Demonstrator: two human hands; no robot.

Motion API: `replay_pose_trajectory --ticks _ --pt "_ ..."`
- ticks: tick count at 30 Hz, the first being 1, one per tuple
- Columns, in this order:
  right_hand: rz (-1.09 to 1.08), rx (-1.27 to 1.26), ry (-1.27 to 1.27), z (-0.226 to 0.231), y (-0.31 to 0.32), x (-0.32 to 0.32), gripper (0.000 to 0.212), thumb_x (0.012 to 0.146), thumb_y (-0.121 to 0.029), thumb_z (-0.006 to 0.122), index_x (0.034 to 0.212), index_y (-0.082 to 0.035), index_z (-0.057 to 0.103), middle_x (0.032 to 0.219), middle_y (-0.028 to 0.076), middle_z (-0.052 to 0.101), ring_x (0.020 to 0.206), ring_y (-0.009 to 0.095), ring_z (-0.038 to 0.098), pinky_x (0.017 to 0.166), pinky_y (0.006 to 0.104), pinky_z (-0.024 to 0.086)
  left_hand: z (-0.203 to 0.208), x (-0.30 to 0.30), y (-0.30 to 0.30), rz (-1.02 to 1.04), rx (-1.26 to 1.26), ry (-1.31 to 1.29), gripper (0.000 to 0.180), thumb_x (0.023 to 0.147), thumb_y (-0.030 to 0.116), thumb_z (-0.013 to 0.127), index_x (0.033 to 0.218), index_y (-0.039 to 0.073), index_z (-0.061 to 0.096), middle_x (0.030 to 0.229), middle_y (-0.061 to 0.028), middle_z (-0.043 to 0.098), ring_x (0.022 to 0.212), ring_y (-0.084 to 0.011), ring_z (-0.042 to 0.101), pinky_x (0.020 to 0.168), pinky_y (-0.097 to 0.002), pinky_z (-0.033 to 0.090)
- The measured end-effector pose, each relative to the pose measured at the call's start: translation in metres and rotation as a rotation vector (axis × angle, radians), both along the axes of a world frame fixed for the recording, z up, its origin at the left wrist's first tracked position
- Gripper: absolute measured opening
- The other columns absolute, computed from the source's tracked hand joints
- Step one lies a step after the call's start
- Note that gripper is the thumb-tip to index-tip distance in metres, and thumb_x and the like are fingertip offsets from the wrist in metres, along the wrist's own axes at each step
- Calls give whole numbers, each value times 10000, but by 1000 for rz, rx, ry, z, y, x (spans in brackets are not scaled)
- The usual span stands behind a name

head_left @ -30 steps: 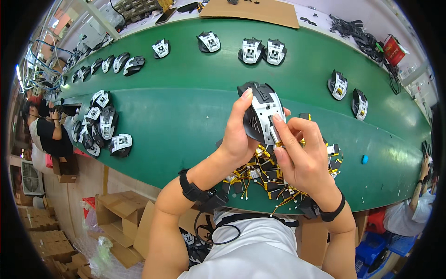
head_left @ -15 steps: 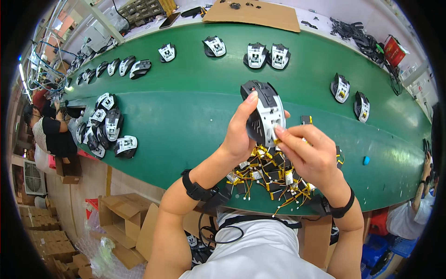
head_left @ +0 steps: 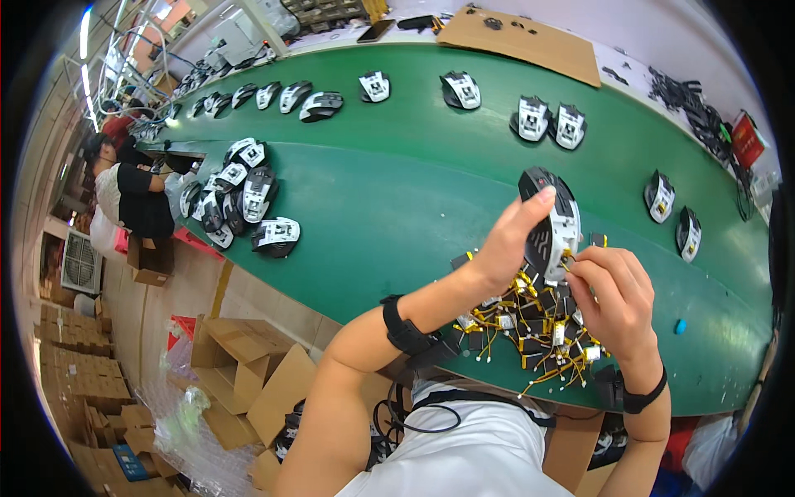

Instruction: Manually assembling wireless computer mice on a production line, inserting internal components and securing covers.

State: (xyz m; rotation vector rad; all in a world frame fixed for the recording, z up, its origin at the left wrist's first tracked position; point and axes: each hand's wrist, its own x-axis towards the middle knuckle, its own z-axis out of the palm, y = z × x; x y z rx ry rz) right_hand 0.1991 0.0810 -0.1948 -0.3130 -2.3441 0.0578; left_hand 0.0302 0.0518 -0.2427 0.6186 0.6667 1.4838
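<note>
The computer mouse (head_left: 551, 228) is up off the green tabletop (head_left: 397, 199), held on its edge with its black-and-white underside turned toward the camera. The left hand (head_left: 509, 244) has it: thumb stretched up along the near side, the other fingers wrapped round the back and clamped on the shell. The right hand (head_left: 617, 294) is in close at the mouse's lower right edge, its fingertips (head_left: 575, 265) pinched together on something small and yellowish there, perhaps a wire end, though it is too small to say for sure.

Right beneath both hands lies a heap of small batteries with yellow wires (head_left: 530, 327), spread over the near edge of the tabletop. Each wrist wears a black wrist strap (head_left: 403, 325), and a dark cable (head_left: 414, 414) loops across the white shirt (head_left: 472, 455) at the bottom of the view.

Out across the tabletop, more mice lie belly-up: a pair (head_left: 548, 120) side by side beyond the hands, two more (head_left: 672, 211) off to the right, a cluster (head_left: 240, 199) bunched at the left edge, and a row (head_left: 273, 95) running away toward the far left. A small blue object (head_left: 680, 326) sits on the green to the right of the right hand. A sheet of brown cardboard (head_left: 522, 37) lies at the far side.

At the left, another person in a black top (head_left: 137, 199) stands at the tabletop's end. Open cardboard boxes (head_left: 240, 364) sit on the floor below.
</note>
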Motion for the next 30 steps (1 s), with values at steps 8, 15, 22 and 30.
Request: replay_pose_trajectory --ticks 8,15,22,30 --pt "-94 -74 272 -14 -8 -37 272 676 15 743 937 -32 680 957 90 642 839 260 608 715 344 496 6 0 -6 434 174 69 531 970 503 343 1151 26 490 1013 -164 642 862 -242 656 796 -361 533" --pt "-114 34 116 -11 -12 -30 365 673 27 657 1036 -7 662 1098 97 610 939 270 574 774 362 474 17 -10 -6 317 88 -34 510 962 508 320 1090 62 533 1000 -179 652 881 -262 662 784 -381 540" --pt "6 7 183 -20 -19 -26 466 656 66 602 1112 -27 606 1060 90 655 883 265 604 709 333 459 22 -13 -10 160 45 -192 460 970 472 388 1070 44 523 945 -158 650 801 -225 667 729 -344 550" --pt "182 -580 211 0 -2 -16 512 692 133 482 1175 -21 554 990 92 680 850 254 597 737 328 461 24 -7 -10 149 64 -72 453 969 477 382 1069 61 534 953 -127 656 847 -190 660 769 -318 537"
